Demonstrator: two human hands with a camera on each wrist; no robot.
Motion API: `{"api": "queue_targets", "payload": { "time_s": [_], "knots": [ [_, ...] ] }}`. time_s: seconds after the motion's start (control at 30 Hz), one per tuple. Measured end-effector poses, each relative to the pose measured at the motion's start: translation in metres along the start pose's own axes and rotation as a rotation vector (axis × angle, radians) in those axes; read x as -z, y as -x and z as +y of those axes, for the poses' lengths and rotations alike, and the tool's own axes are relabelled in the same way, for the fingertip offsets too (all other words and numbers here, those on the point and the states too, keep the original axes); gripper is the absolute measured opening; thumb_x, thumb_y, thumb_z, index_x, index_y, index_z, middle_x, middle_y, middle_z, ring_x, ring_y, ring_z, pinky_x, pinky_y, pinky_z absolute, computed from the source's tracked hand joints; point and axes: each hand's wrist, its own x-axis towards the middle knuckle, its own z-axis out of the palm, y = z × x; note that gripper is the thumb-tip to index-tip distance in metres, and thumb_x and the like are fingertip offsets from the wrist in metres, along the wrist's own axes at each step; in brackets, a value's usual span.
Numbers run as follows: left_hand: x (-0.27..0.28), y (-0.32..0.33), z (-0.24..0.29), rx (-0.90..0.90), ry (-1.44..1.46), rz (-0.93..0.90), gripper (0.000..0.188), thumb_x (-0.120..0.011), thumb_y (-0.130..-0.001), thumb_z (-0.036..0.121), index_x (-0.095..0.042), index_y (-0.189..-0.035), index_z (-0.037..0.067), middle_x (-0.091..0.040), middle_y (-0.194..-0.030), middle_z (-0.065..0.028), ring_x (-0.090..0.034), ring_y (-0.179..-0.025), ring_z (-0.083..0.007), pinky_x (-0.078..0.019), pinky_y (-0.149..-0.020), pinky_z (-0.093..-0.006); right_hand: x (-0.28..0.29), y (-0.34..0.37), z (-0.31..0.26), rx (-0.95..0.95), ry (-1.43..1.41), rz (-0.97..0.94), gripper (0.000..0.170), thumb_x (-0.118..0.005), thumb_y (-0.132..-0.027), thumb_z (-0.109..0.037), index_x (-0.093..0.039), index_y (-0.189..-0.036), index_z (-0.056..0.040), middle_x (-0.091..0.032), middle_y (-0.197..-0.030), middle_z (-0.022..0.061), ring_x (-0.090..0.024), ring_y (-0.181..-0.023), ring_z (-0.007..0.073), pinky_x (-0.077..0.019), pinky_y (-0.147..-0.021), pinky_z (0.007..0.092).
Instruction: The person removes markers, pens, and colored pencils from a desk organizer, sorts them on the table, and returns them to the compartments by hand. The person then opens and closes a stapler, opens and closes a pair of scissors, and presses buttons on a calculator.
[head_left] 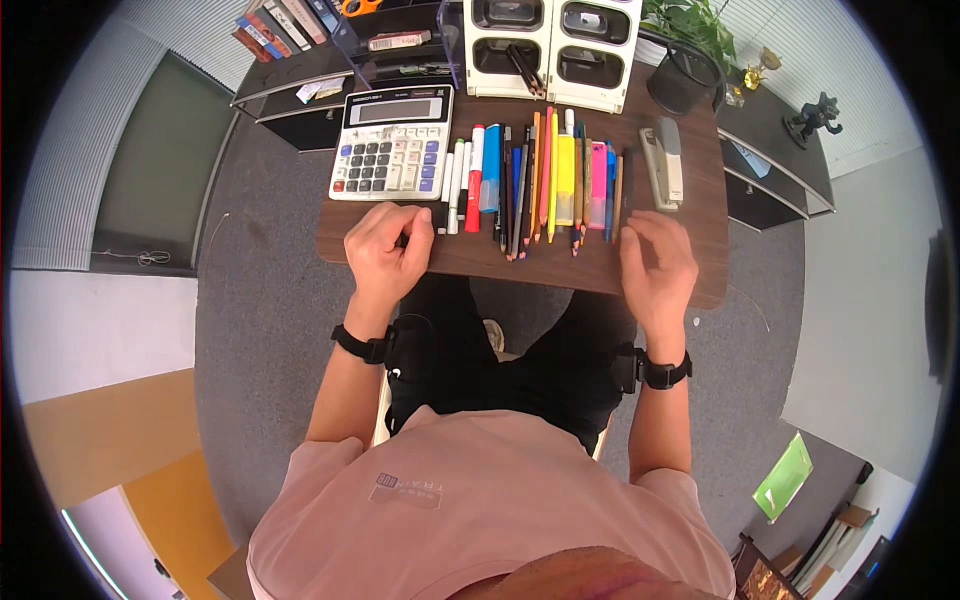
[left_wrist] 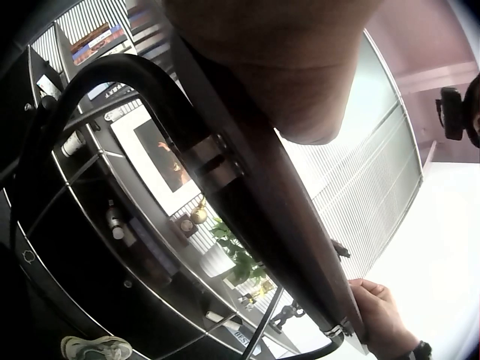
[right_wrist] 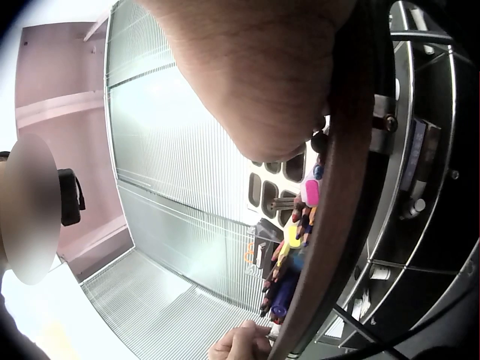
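My left hand rests at the table's front edge, fingers loosely curled, just below a white calculator. Beside its thumb lie white markers and a red marker. At the right end of the row, my right hand rests with relaxed, bent fingers near a dark pen and below a grey stapler. Between the hands lie several pencils, a yellow highlighter and a pink highlighter, roughly side by side. Nothing shows in either hand.
A white organizer with dark compartments stands at the back, some pencils leaning in it. A clear desk rack is left of it, and a black mesh cup to its right. The brown table has a rounded front edge.
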Motion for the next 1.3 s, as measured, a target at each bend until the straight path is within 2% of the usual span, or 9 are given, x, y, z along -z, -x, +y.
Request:
{"api": "queue_targets", "payload": {
  "time_s": [1.3],
  "knots": [
    [0.0003,0.0010,0.0013,0.008,-0.002,0.006,0.013,-0.083,-0.102,0.008,-0.078,-0.094,-0.002,-0.067,-0.075,-0.0106,-0.064,-0.065,-0.0253,-0.0507,-0.063,-0.0384,-0.0010,0.0019,0.0009,0.020,-0.022,0.030,0.011,-0.084,-0.099,-0.005,-0.082,-0.107,0.0014,-0.084,-0.118,0.0158,-0.078,-0.109,0.0368,-0.0623,-0.097,0.0450]
  ]
}}
